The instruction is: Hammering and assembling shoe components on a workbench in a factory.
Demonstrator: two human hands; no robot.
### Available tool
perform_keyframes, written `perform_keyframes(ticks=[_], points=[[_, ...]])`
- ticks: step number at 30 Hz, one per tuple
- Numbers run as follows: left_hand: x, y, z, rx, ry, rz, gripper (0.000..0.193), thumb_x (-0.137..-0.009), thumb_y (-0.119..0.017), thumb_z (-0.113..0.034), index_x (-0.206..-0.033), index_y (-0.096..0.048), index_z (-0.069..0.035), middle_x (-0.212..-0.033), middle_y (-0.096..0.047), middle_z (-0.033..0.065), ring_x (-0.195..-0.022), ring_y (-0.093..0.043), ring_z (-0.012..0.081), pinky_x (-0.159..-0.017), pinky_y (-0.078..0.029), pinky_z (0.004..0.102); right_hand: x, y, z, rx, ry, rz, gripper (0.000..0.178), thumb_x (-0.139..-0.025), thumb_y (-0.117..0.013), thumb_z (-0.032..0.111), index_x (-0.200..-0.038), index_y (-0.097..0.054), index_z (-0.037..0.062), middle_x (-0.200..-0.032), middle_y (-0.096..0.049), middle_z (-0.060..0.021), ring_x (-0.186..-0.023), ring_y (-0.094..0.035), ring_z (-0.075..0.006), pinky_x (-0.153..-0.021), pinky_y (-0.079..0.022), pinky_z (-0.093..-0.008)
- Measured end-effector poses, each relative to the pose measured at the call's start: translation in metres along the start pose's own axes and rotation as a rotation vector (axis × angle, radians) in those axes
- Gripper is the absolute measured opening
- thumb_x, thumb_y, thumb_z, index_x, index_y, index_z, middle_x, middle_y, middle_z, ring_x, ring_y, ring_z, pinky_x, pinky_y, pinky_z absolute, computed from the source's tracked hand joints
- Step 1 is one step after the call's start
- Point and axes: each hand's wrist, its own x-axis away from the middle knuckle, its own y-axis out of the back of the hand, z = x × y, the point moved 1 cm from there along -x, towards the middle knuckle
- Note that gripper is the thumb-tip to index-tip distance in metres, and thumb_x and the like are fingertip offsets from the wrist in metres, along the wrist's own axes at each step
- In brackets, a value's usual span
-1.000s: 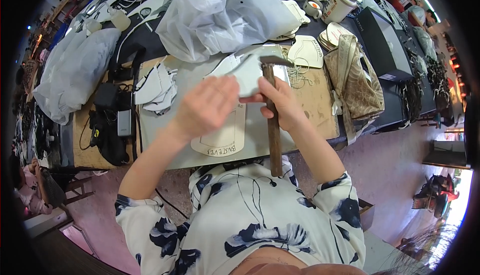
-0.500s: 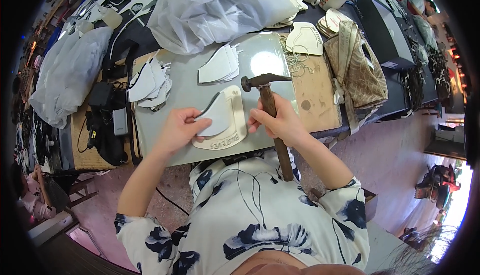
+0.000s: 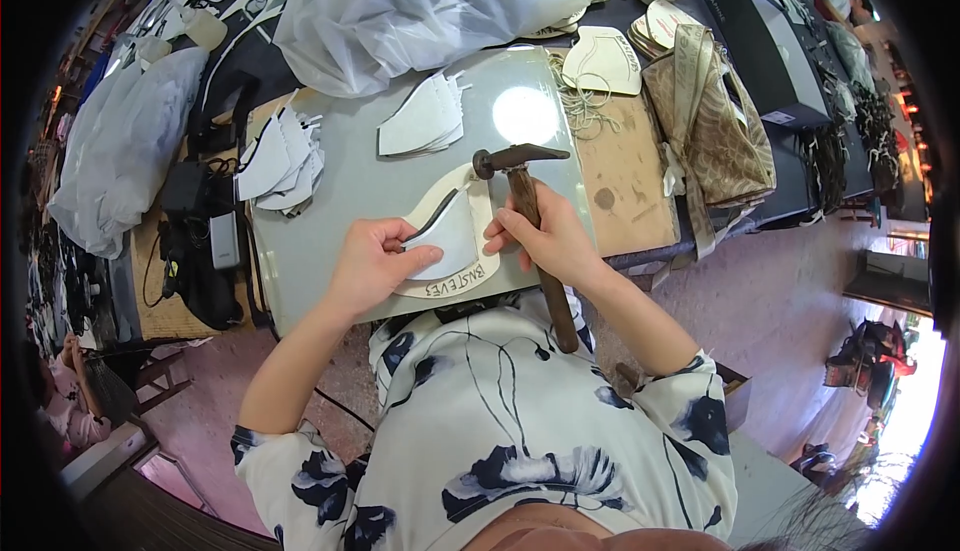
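Observation:
My left hand (image 3: 374, 259) pinches the near-left edge of a white curved shoe-upper piece (image 3: 447, 236), which has a dark strip along its upper edge. The piece lies over a cream-coloured pattern template (image 3: 478, 269) that carries handwriting along its lower border. My right hand (image 3: 552, 239) is wrapped round the wooden handle of a hammer (image 3: 557, 309). Its dark metal head points up, just beyond the template's upper right corner. The fingertips of that hand are close to the template's right edge. Beneath everything is a grey board (image 3: 340, 181).
Fanned stacks of white pieces (image 3: 424, 119) and more white pieces (image 3: 280, 161) lie further back. Behind them bulges a large plastic bag (image 3: 400, 21). A brown patterned bag (image 3: 715, 131), a template (image 3: 603, 61) and tangled string (image 3: 585, 111) sit at right. Black devices (image 3: 200, 196) stand left.
The template and white piece have turned slightly, and more of the dark strip shows. The hammer keeps its upright hold in my right hand. The whole view has shifted a little.

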Motion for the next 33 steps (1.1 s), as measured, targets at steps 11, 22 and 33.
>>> perform_keyframes(ticks=[11, 22, 33], points=[[0.003, -0.001, -0.015, 0.045, 0.123, 0.025, 0.019, -0.081, -0.076, -0.008, -0.091, -0.07, 0.007, -0.075, -0.07, 0.0064, -0.064, -0.062, 0.0063, -0.055, -0.048, 0.0207, -0.001, 0.002, -0.002, 0.007, -0.005, 0.014, 0.012, -0.099, -0.052, 0.011, -0.1, -0.044, 0.0021, -0.091, -0.068, -0.0127, -0.082, -0.072, -0.0169, -0.043, -0.046, -0.0223], [-0.001, -0.004, -0.002, -0.223, -0.022, -0.056, 0.019, -0.079, -0.077, -0.011, -0.085, -0.07, 0.006, -0.066, -0.067, 0.0054, -0.056, -0.056, 0.0043, -0.05, -0.043, 0.0232, -0.002, 0.001, -0.002, 0.034, 0.003, 0.009, 0.013, -0.099, -0.053, 0.011, -0.1, -0.044, 0.0017, -0.09, -0.068, -0.0122, -0.081, -0.073, -0.0171, -0.043, -0.046, -0.0219], [-0.001, -0.009, -0.001, -0.293, -0.057, -0.124, 0.021, -0.077, -0.076, -0.014, -0.083, -0.07, 0.005, -0.06, -0.063, 0.0048, -0.053, -0.053, 0.0062, -0.048, -0.041, 0.0261, 0.007, -0.011, 0.01, -0.085, 0.078, 0.193, 0.013, -0.1, -0.05, 0.012, -0.106, -0.043, 0.0017, -0.102, -0.068, -0.0128, -0.094, -0.071, -0.0157, -0.045, -0.045, -0.0201]])
